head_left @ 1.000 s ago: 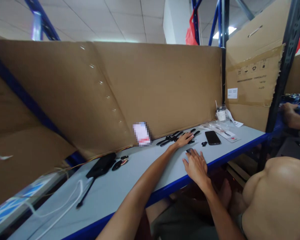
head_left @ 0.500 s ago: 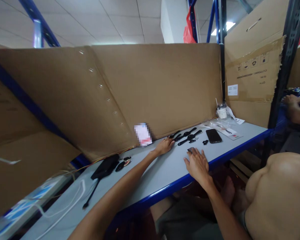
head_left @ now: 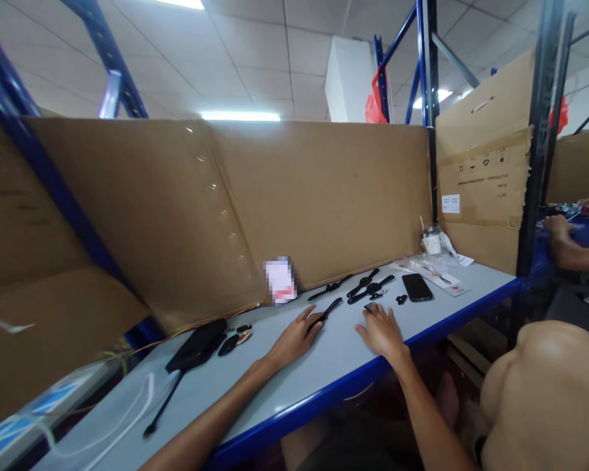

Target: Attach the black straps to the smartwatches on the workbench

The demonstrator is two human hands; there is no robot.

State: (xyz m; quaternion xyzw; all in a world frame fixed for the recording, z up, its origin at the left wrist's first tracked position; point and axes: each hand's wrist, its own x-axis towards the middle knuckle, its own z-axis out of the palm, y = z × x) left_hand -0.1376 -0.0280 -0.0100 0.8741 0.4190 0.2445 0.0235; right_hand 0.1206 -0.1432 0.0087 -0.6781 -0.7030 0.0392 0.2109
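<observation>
My left hand (head_left: 297, 337) is closed around one end of a black wristwatch (head_left: 330, 310), whose strap points up and right just above the table. My right hand (head_left: 380, 332) rests on the table with its fingers spread and thumb apart. Under its fingertips lies a small dark flat piece (head_left: 370, 307), mostly covered, so its kind is unclear. Beyond the hands, black watches with straps lie close together, one watch (head_left: 363, 282) behind another watch (head_left: 372, 288). A further black strap (head_left: 328, 287) lies along the cardboard wall.
A black phone (head_left: 417, 288) and a small black part (head_left: 401, 299) lie right of the watches. Plastic packaging (head_left: 434, 271) and a cup (head_left: 432, 242) stand at the back right. At left are a black case (head_left: 196, 347), a cable (head_left: 164, 405) and a power strip (head_left: 34, 409). Another person sits at right.
My left hand has drawn back from the watches toward me and left, bringing one watch away from the group. The right hand stays over the small dark piece. The head view has tilted up slightly.
</observation>
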